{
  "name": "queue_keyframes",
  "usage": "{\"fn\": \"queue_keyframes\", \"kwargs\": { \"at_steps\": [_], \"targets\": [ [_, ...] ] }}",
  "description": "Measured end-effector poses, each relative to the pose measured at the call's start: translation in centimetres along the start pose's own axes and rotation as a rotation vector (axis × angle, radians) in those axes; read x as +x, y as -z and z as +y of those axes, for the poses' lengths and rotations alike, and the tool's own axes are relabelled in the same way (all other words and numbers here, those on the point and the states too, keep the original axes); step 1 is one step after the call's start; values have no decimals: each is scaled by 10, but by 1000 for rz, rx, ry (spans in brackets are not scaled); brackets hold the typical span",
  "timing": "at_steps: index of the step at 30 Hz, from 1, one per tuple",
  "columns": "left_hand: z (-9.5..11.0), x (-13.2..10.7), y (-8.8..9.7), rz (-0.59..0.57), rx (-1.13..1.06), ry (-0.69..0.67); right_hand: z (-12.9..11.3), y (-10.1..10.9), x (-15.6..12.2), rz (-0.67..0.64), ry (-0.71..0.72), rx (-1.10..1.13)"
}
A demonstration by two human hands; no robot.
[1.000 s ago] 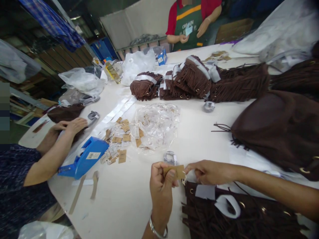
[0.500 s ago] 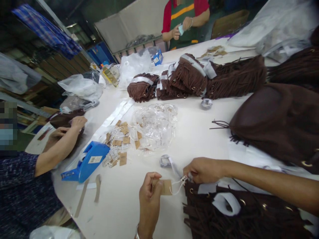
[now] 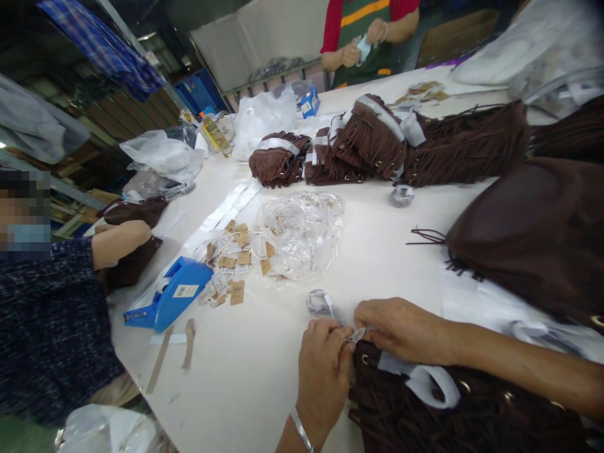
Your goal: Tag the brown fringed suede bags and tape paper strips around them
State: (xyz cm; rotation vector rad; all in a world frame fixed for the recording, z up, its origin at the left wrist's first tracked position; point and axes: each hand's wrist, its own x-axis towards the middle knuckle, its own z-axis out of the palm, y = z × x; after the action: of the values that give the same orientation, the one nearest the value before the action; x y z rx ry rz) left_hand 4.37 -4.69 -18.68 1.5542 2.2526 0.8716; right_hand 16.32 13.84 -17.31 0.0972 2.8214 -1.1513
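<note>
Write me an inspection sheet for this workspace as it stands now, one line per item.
Surface: white table, tan strips lying on it.
Things at hand: white string; beside it, dark brown fringed bag.
Clutter: brown tags beside crumpled clear plastic, blue tape dispenser, brown fringed bundles with pale bands.
Grips: left hand and right hand meet at the string; exact hold partly hidden.
Cables: nothing seen.
Surroundings: dark-topped co-worker at picture left; green-aproned co-worker across the table.
</note>
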Motion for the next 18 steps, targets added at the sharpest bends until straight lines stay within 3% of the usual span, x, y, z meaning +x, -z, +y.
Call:
{"fn": "queue_keyframes", "kwargs": {
  "at_steps": [5, 12, 18],
  "targets": [
    [-3, -2, -4, -28, -60, 88, 1, 5, -3, -31, -72, 109],
    [-1, 8, -4, -20, -487, 326, 8, 7, 0, 42, -100, 205],
    [-7, 8, -1, -15, -656, 451, 12, -7, 4, -65, -147, 318]
  ]
}}
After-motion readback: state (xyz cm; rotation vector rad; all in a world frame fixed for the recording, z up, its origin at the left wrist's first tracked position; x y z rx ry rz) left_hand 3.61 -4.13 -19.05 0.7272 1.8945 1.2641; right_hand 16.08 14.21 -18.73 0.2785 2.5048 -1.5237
